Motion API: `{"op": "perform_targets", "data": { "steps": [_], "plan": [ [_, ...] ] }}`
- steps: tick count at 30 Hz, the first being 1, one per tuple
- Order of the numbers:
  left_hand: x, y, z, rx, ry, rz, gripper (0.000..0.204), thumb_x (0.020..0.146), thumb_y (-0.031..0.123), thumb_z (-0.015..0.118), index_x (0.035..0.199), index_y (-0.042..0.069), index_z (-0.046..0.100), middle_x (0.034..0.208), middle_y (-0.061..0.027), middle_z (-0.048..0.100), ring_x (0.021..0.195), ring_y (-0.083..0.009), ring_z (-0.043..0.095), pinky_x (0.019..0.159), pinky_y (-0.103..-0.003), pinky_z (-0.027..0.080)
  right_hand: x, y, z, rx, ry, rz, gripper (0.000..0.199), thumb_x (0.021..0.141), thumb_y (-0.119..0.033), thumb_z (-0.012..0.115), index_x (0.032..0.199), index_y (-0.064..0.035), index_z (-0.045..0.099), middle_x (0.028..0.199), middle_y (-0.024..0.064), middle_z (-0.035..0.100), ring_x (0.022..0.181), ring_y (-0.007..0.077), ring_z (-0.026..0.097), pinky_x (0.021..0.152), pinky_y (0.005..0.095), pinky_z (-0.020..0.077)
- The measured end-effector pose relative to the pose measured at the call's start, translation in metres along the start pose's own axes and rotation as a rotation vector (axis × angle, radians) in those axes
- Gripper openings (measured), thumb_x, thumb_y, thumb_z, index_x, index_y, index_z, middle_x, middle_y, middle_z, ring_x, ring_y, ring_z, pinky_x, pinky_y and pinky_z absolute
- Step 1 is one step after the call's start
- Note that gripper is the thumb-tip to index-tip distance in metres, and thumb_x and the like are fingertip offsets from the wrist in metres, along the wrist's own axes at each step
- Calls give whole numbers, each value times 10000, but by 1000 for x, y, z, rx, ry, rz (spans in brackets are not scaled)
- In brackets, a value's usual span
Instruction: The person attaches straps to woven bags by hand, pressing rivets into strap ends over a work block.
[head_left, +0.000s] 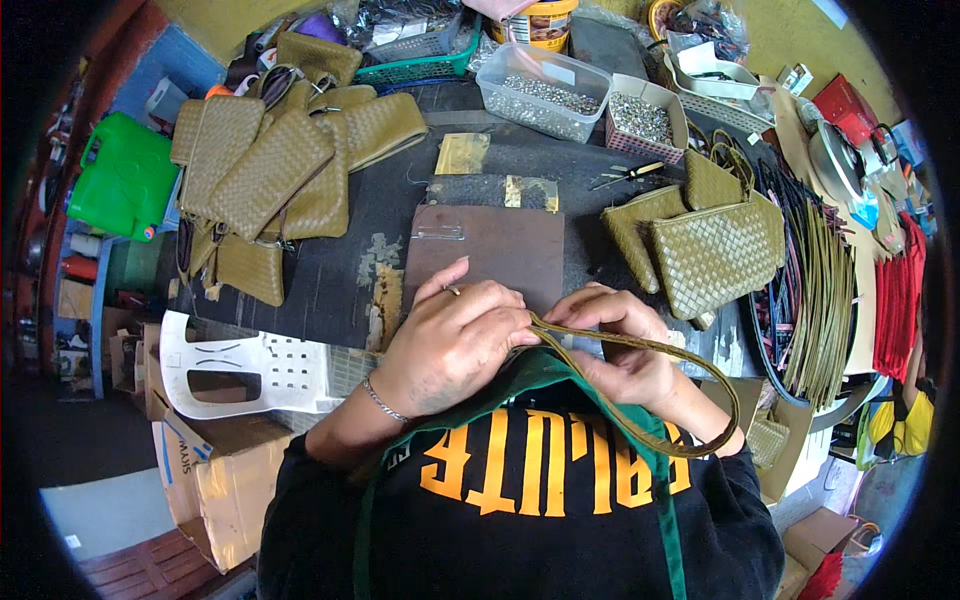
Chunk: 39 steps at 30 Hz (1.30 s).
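Observation:
An olive-brown strap (715, 375) curves in a loop out to the right from between my hands, close in front of my body. My left hand (455, 330) is closed, its curled fingertips pinching the strap's end, with one finger raised. Thumb and fingers of my right hand (635, 345) close around the strap just beside it. What lies between the fingertips is partly hidden. Beyond the hands, a flat dark brown board (490, 240) rests on the table. A green apron (480, 405) spreads right under my hands.
Woven olive pouches (265, 165) are heaped at the left, and more woven pouches (715, 260) lie at the right. Behind stand a clear tub (545, 95) and a pink-sided basket (645, 115) of small metal parts. A pointed hand tool (630, 175) lies nearby. Long olive strips (820, 300) hang right.

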<state>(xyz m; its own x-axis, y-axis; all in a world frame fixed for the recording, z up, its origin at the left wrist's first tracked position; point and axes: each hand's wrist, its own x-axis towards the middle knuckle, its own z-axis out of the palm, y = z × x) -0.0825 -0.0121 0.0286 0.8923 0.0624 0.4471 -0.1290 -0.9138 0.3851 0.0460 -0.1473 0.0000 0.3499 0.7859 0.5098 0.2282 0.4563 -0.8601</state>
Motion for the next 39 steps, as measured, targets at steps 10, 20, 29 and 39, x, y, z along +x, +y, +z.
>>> {"op": "perform_targets", "data": {
  "steps": [10,20,29,39],
  "plan": [
    [10,0,2,-441,-124,-163,254,740,176,586,895,-19,542,836,-121,543,760,-279,541,670,-326,438,-9,10,11,269,218,248,324,742,56,549,978,-35,346,867,76,502,818,117,522,706,225,447],
    [9,-7,15,-612,-85,-239,156,749,139,578,765,-4,517,713,-103,531,643,-234,531,570,-310,411,-8,13,-6,386,56,304,296,708,64,591,974,13,471,918,104,547,852,131,542,748,236,448],
    [10,-6,21,-626,-114,-301,120,752,107,584,771,1,534,720,-77,542,650,-173,529,577,-273,408,-10,24,-2,297,127,151,201,727,59,568,898,10,475,879,125,576,832,159,564,744,251,472],
    [5,-5,22,-287,0,-174,113,705,135,599,749,58,530,738,-52,524,689,-201,508,630,-313,364,-9,18,6,354,194,265,280,725,64,568,959,0,429,893,120,555,839,145,552,746,231,465]
  ]
}}
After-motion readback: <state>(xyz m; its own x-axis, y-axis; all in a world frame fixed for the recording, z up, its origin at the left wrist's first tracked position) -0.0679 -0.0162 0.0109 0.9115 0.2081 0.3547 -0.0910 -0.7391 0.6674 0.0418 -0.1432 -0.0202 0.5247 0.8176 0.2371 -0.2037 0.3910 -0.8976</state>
